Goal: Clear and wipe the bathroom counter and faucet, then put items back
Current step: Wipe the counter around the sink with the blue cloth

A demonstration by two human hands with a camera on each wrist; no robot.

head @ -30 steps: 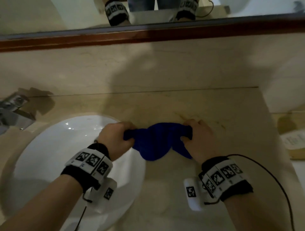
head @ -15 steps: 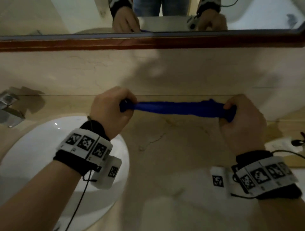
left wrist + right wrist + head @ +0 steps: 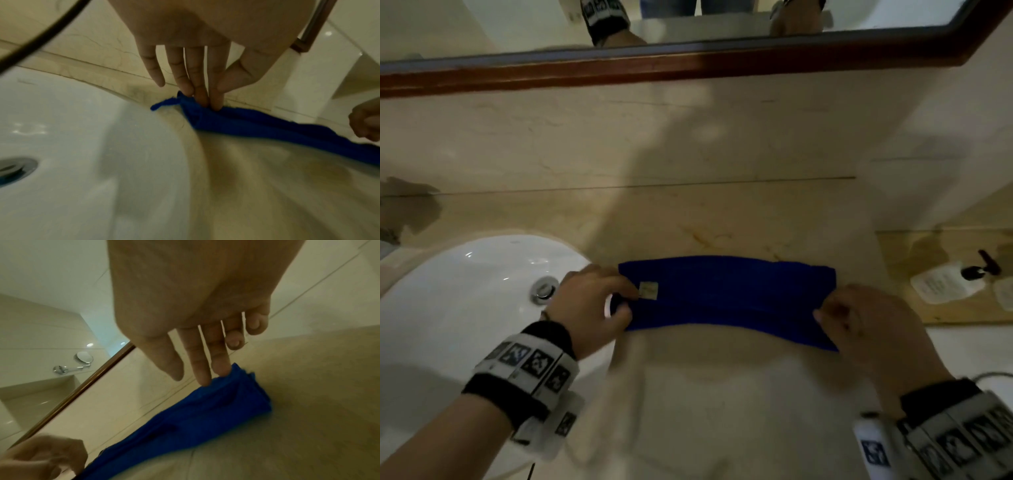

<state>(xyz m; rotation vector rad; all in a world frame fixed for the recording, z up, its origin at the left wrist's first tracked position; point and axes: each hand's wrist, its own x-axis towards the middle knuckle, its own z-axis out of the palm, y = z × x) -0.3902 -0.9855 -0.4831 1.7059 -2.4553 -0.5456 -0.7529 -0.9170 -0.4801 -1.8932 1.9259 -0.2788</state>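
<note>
Cloth (image 3: 726, 294) lies on the counter (image 3: 722, 394), long axis running hand to hand: left hand (image 3: 589, 305) presses one end with straight, close-set fingers (image 3: 214, 97), right hand (image 3: 866, 329) the other with two straight fingers (image 3: 202, 369).

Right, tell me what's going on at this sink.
A blue cloth lies as a long strip on the counter, just right of the sink, with one of a person's hands at each end. The left hand presses the end nearest the sink with straight fingers. The right hand touches the other end with two fingertips.
</note>
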